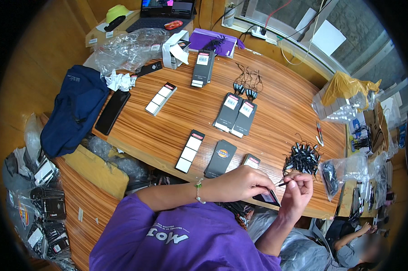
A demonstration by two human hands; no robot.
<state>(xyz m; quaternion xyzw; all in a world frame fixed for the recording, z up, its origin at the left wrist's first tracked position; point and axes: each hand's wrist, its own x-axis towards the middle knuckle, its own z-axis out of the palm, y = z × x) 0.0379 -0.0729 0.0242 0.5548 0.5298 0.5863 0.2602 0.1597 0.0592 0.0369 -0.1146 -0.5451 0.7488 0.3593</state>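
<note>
My left hand (251, 183), with a beaded bracelet at its wrist, is closed on a dark hang tag (268, 198) just over the table's near edge. Close beside it, my right hand (296, 189) pinches a thin black tag string (283, 184) near the tag's end. Whether the string passes through the tag I cannot tell. Beyond my right hand lies a heap of black tag strings (302, 159). A stack of grey hang tags (220, 159), a stack of white-panelled labels (189, 151) and another small stack (251, 161), partly covered by my left hand, lie past my left hand.
Two labelled tag stacks (234, 113) with strings lie mid-table. Farther back are more tags (203, 67) and a purple notebook (215, 43). Snips (319, 134) lie at right, near a plastic bag of boxes (339, 99). A blue bag (75, 108) and phone (113, 113) are left.
</note>
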